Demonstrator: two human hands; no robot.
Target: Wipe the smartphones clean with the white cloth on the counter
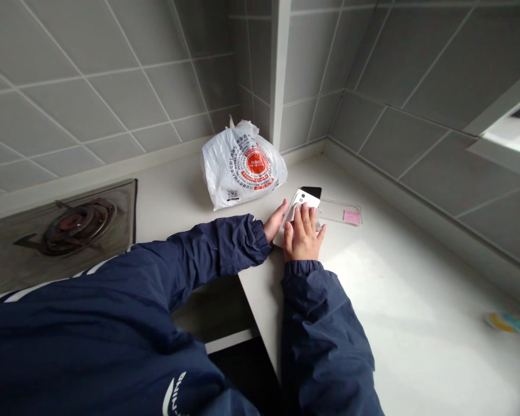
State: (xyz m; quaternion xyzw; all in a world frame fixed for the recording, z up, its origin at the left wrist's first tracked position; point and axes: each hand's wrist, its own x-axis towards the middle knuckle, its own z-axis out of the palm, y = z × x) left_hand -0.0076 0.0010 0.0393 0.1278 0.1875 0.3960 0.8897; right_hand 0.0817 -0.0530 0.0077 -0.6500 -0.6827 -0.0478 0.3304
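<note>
A white phone [299,197] is at the counter's edge with its camera side up, and a black strip shows at its far end. My left hand [274,222] is closed on the phone's left side, thumb along the edge; its other fingers are hidden. My right hand [304,236] lies over the phone's back, fingers pressing a thin whitish wipe [291,215] against it. Most of the wipe is covered by those fingers. Just right of the phone lies a clear phone case [334,203] with a pink card [351,217] at its far end.
Behind my hands a white plastic bag [242,167] with red and black print stands near the wall corner. A gas burner [75,225] is on the left. Something colourful and blurred [513,323] lies far right on the white counter [416,346]. Below the edge is an open cabinet [231,335].
</note>
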